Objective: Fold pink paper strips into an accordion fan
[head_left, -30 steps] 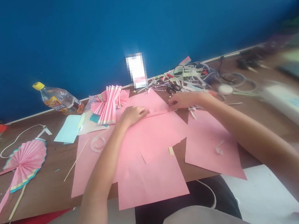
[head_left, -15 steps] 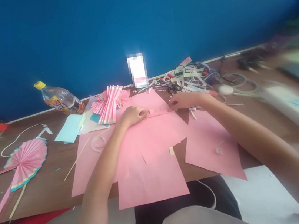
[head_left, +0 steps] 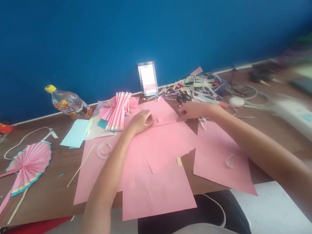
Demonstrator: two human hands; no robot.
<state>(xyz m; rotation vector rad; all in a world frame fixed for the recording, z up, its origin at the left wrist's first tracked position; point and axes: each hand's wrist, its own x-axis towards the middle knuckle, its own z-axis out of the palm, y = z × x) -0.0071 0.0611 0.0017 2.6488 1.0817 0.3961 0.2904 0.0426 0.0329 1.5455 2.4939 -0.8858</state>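
A sheet of pink paper (head_left: 171,140) lies before me on the table, with a narrow fold across its far part. At the fold's left end my left hand (head_left: 141,122) is closed, fingers curled onto the paper. My right hand (head_left: 191,110) pinches the paper at the fold's right end. More pink sheets lie beneath and to both sides, one hanging over the table's front edge. A pleated pink paper fan (head_left: 118,111) rests just beyond my left hand. Black scissors (head_left: 184,97) lie just past my right hand.
Paper scraps (head_left: 204,84) are heaped at the back right, near a white power strip (head_left: 311,125). A plastic bottle (head_left: 70,103) leans at the back left. Another pink fan (head_left: 32,164) lies left of light blue paper (head_left: 75,133). A bright phone (head_left: 148,79) stands against the wall.
The view has shifted slightly. My left hand has lifted its curled fingers a little at the fold's left end; my right hand stays at the right end.
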